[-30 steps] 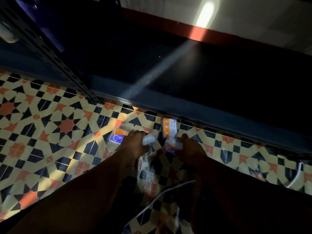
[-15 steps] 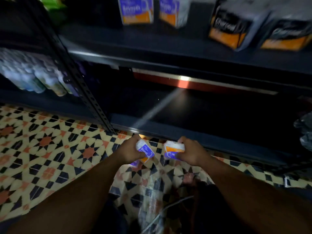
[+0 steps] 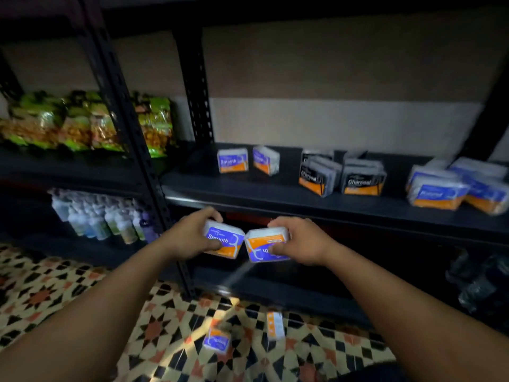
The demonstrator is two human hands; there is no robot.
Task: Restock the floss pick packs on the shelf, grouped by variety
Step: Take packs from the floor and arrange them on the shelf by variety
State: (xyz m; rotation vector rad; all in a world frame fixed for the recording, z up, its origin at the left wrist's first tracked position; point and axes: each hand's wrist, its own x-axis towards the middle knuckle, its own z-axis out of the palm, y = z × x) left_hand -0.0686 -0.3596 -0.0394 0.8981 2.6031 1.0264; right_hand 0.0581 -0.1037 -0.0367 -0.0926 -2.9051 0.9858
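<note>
My left hand [image 3: 190,235] grips a blue and orange "Smooth" floss pick pack [image 3: 224,238]. My right hand [image 3: 298,241] holds a second blue and orange pack [image 3: 265,245], turned upside down. Both packs hang side by side just below the front edge of the dark shelf [image 3: 275,198]. On that shelf stand two "Smooth" packs [image 3: 233,160], black "Charcoal" packs [image 3: 316,175] in the middle, and a pile of blue packs [image 3: 440,190] at the right. Two more packs [image 3: 217,339] lie on the tiled floor.
A perforated black upright [image 3: 132,139] splits the shelving. Left of it sit green snack bags [image 3: 82,125] above a row of small bottles [image 3: 104,219]. Dark plastic bundles [image 3: 479,282] fill the low right shelf. Patterned tiles [image 3: 55,293] cover the floor.
Both hands have risen from the floor with a pack each, up to the shelf's front edge. The view has tilted up from the tiles to the shelf.
</note>
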